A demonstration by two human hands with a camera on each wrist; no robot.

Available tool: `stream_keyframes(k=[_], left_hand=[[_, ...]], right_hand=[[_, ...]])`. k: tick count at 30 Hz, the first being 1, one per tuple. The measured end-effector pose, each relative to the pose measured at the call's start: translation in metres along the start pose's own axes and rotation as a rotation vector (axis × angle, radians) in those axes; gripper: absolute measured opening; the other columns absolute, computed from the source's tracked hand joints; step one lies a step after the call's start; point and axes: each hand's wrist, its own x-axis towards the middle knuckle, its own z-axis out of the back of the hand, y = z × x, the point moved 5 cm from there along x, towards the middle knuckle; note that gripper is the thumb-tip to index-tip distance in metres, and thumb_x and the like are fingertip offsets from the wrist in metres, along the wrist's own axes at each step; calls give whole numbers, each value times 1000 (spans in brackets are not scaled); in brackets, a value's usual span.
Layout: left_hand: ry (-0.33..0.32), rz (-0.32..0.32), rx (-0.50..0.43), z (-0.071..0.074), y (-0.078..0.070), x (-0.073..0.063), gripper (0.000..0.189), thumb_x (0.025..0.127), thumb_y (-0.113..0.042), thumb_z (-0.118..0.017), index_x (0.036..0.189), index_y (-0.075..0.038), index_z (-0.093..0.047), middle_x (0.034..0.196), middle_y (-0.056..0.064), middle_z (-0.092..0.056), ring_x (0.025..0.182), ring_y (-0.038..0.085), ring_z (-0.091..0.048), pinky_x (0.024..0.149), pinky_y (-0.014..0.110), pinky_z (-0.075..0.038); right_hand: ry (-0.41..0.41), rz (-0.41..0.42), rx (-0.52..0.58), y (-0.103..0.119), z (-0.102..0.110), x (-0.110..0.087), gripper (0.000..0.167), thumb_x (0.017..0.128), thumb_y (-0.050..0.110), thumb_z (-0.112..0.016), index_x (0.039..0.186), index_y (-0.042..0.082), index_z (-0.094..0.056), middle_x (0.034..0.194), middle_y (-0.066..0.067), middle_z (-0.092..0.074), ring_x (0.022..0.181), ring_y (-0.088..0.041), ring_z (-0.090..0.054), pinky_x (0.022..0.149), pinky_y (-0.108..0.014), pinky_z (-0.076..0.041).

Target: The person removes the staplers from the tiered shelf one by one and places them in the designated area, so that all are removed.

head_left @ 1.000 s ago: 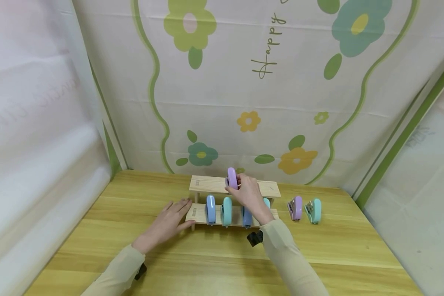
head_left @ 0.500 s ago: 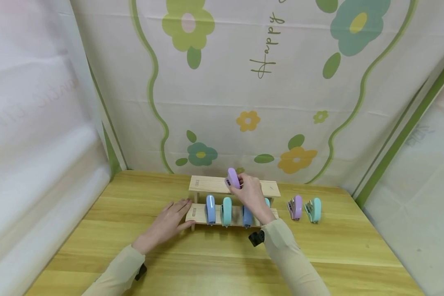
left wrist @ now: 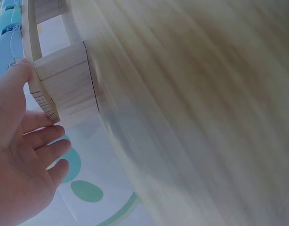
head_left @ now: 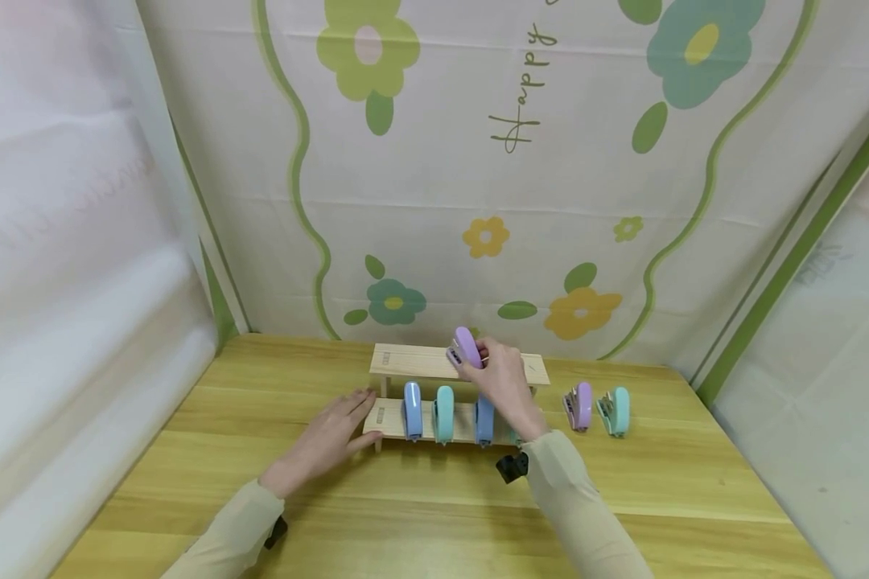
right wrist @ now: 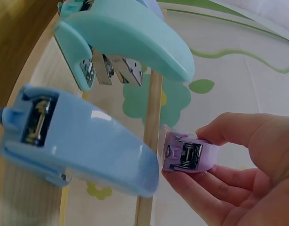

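My right hand (head_left: 505,382) pinches a purple stapler (head_left: 467,346) between thumb and fingers at the upper step of a two-step wooden rack (head_left: 413,362). The stapler leans to the left; whether its base touches the board I cannot tell. Its hinge end faces the camera in the right wrist view. On the lower step stand a blue stapler (head_left: 412,410), a teal stapler (head_left: 443,414), another blue stapler (head_left: 483,420) and a teal one mostly hidden by my right wrist. My left hand (left wrist: 22,155) touches the lower step's left end, thumb at the front, fingers fairly straight.
Right of the rack, a second purple stapler (head_left: 579,406) and another teal stapler (head_left: 614,412) stand on the wooden table (head_left: 434,515). A flowered cloth (head_left: 420,201) hangs right behind the table, and white cloth walls close both sides.
My right hand has shifted slightly right along the upper step with the purple stapler, which now tilts more to the left. The left hand stays at the rack's end.
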Motion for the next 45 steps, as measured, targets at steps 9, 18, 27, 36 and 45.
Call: stream_keyframes(k=[9,18,27,36,45], left_hand=[[3,5,3,-1,1,-1,72,93,-44,-66,142,5,-48,147,24,-50,136,40,-50,114,55,-43],[-2,2,-1,-2,0,-1,71,92,-43,-67,142,5,-49,147,25,-50,136,41,-50,113,54,-44],[-17,-4,7,-2,1,-1,71,92,-43,-67,141,5,-50,146,24,-51,134,40,-51,112,53,-45],[-44,-27,8,2,-1,1,70,91,-40,-70,139,7,-51,144,26,-52,132,42,-54,110,54,-47],[-40,-29,14,1,-2,1,70,91,-40,-70,139,7,-51,143,27,-52,132,41,-53,110,53,-47]], right_hand=[[-59,11,-6,-8,18,-2,30,85,15,-74,107,-3,-67,100,-21,-74,83,-29,-74,68,-38,-65],[-93,-18,-17,-20,39,-4,33,84,13,-74,110,-7,-66,101,-26,-74,86,-34,-73,71,-41,-65],[-104,-69,-31,-40,56,-11,35,87,18,-72,113,-4,-66,105,-24,-73,90,-34,-72,74,-42,-65],[-131,-94,-46,-56,75,-17,39,87,16,-72,116,-8,-63,106,-28,-71,92,-37,-72,74,-44,-65],[-199,-86,-65,-73,95,-29,36,88,13,-71,116,-9,-64,104,-29,-72,89,-38,-72,73,-45,-65]])
